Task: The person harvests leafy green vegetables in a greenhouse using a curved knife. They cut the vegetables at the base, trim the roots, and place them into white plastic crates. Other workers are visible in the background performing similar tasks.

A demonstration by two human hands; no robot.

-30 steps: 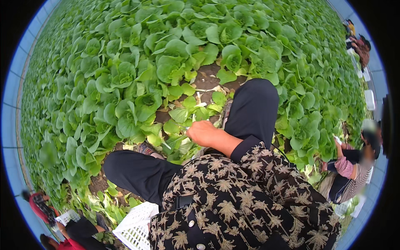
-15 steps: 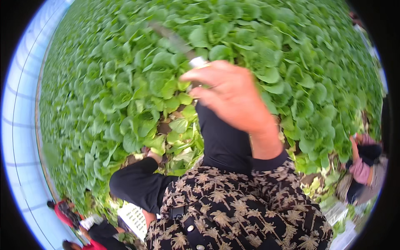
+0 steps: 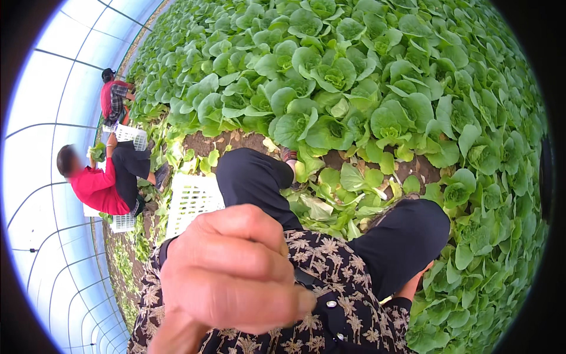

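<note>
My left hand (image 3: 230, 271) is raised close in front of my chest at the lower left, its fingers curled into a fist. Whatever it may hold is hidden behind the knuckles. My right hand (image 3: 416, 282) is down by my right thigh; only a bit of wrist and forearm shows below the knee, and its fingers are out of sight. Green leafy heads (image 3: 392, 121) grow thickly ahead of me. Between my bent legs, loose yellowing leaves (image 3: 336, 203) lie on the soil. No knife is visible now.
A white slatted crate (image 3: 191, 197) stands beside my left knee. Farther left, a person in red (image 3: 100, 183) crouches with greens in hand, near more white crates (image 3: 131, 137). Another person (image 3: 112, 97) crouches behind. The pale greenhouse wall (image 3: 41, 147) curves along the left.
My view has swung left, bringing the crate and other people closer to the middle. The right hand, which gripped a knife out front, has dropped behind my leg. My left fist has come up.
</note>
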